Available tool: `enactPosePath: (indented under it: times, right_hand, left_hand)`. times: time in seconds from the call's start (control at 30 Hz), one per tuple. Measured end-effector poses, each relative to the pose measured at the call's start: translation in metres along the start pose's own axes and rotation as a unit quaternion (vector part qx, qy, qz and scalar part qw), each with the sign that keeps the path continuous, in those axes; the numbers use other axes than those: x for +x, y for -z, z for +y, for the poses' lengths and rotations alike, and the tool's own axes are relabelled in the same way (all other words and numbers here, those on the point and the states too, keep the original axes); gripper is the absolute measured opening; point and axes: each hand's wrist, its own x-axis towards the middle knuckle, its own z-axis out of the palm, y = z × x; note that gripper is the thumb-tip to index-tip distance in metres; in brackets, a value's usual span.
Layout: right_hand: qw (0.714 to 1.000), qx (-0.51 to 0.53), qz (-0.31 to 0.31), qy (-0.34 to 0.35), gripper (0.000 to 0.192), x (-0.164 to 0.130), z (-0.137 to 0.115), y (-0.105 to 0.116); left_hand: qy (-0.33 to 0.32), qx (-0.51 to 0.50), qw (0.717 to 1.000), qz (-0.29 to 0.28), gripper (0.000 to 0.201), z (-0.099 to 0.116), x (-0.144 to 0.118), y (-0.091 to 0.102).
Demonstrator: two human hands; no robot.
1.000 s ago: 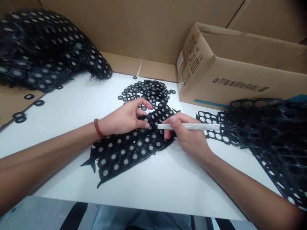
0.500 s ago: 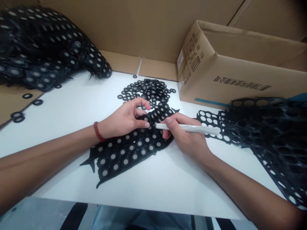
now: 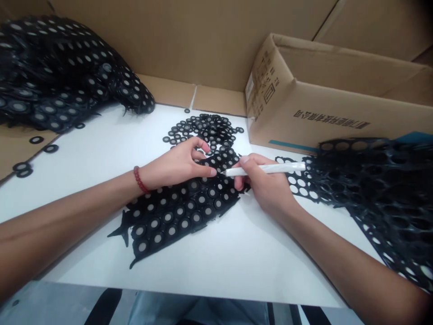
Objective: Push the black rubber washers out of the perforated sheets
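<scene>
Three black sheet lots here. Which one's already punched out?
The pile at right: its holes are empty. The sheet under the hands and the left heap hold their rings.

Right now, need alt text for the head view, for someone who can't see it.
Two bare hands work on a black rubber sheet of rings lying on a white table: the left hand presses on the sheet while the right hand holds a white pen-like tool with its tip at the sheet. Loose rings lie behind, beside a cardboard box.
</scene>
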Motion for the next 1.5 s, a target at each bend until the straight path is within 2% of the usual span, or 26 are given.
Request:
enactPosePath:
  times: [0.17, 0.33, 0.67, 0.77, 0.9, 0.97, 1.03, 1.13, 1.2, 1.37, 1.5]
  right_hand:
    - [0.998, -0.050, -0.015, 0.018, 0.030, -0.004, -0.005, -0.003]
    - [0.996, -0.078, -0.022, 0.036, 0.031, -0.004, -0.006, -0.003]
    - [0.975, -0.186, -0.004, 0.121, 0.028, -0.013, -0.006, -0.006]
    - [0.966, -0.222, -0.025, 0.130, 0.027, -0.014, -0.007, -0.007]
    - [0.961, -0.248, -0.068, 0.105, 0.033, -0.012, -0.011, -0.009]
    - [0.965, -0.237, -0.082, 0.075, 0.034, -0.009, -0.011, -0.007]
    - [0.979, -0.183, -0.085, 0.030, 0.032, -0.005, -0.009, -0.003]
    - [0.997, -0.047, -0.051, -0.016, 0.028, 0.001, -0.003, 0.005]
    - [0.999, -0.005, -0.030, -0.014, 0.028, 0.004, 0.000, 0.008]
    - [0.999, -0.043, -0.022, 0.009, 0.028, 0.005, 0.000, 0.007]
    - [0.999, -0.031, -0.021, 0.012, 0.029, 0.004, 0.000, 0.006]
  left_hand:
    - [-0.033, 0.015, 0.999, 0.024, 0.034, -0.004, 0.002, -0.009]
    - [-0.039, -0.044, 0.998, 0.014, 0.038, -0.007, 0.002, -0.009]
    - [-0.039, -0.149, 0.986, 0.067, 0.051, -0.010, 0.002, -0.010]
    - [-0.042, -0.162, 0.983, 0.073, 0.053, -0.012, 0.001, -0.011]
    - [-0.053, -0.147, 0.986, 0.066, 0.053, -0.014, 0.000, -0.011]
    - [-0.055, -0.140, 0.987, 0.052, 0.052, -0.013, 0.000, -0.010]
    - [-0.053, -0.130, 0.990, 0.033, 0.048, -0.011, -0.002, -0.009]
    - [-0.051, -0.092, 0.994, 0.012, 0.039, -0.006, -0.005, -0.007]
    - [-0.048, -0.065, 0.997, 0.008, 0.037, -0.005, -0.005, -0.007]
    - [-0.058, -0.050, 0.996, 0.036, 0.034, -0.009, -0.002, -0.010]
    - [-0.076, -0.010, 0.997, 0.011, 0.031, -0.009, -0.002, -0.012]
